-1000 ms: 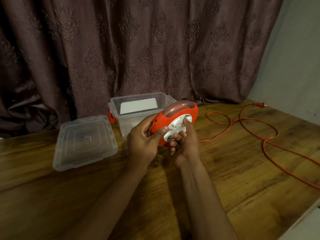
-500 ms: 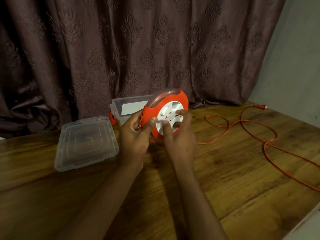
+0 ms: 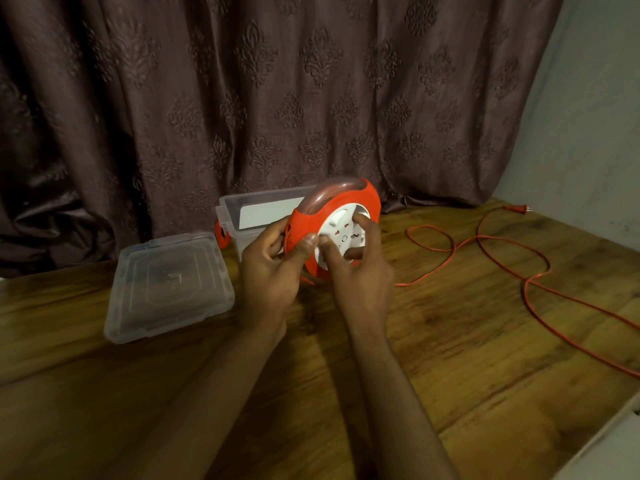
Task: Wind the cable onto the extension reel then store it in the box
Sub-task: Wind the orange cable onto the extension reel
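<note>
Left hand curled in a grip, right hand fingertips seemingly pinching, forearms converging.

A heavy brownish-purple curtain embossed with damask motifs is hanging in folds across the back, reaching down behind the brown wood-grain surface. A plain pale grey wall is standing at the right. Dim, warm light is falling over the wood.
</note>
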